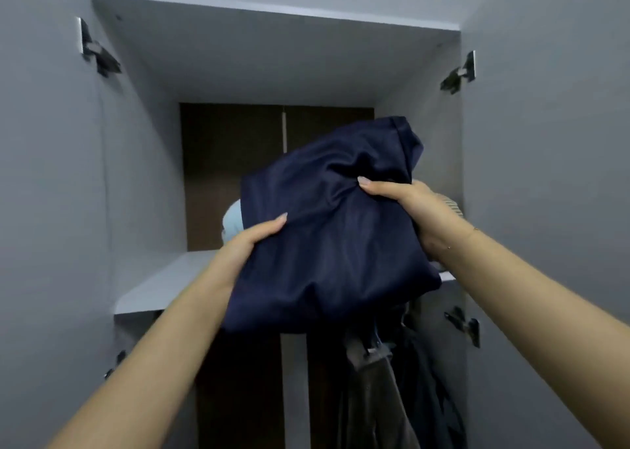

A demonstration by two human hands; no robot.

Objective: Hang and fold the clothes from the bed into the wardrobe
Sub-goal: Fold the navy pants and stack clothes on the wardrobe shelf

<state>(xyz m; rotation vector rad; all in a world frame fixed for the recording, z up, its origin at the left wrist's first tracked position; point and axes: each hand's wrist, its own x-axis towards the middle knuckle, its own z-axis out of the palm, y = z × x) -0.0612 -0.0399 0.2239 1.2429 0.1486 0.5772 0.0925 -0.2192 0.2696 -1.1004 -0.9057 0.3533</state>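
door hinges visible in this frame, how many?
4. Upper left hinge on the left wardrobe side; lower left hinge beside the left forearm; upper right hinge; lower right hinge under the shelf. More may sit below the frame.

You have two hands: left (250, 244), right (405, 203); one navy garment (334, 244); one pale-blue item (233, 221) behind it; four door hinges (99, 51); two garments (381, 387) hanging below it.

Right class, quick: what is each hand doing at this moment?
Left hand: grips the folded navy garment at its left edge.
Right hand: grips the same garment, thumb on top.
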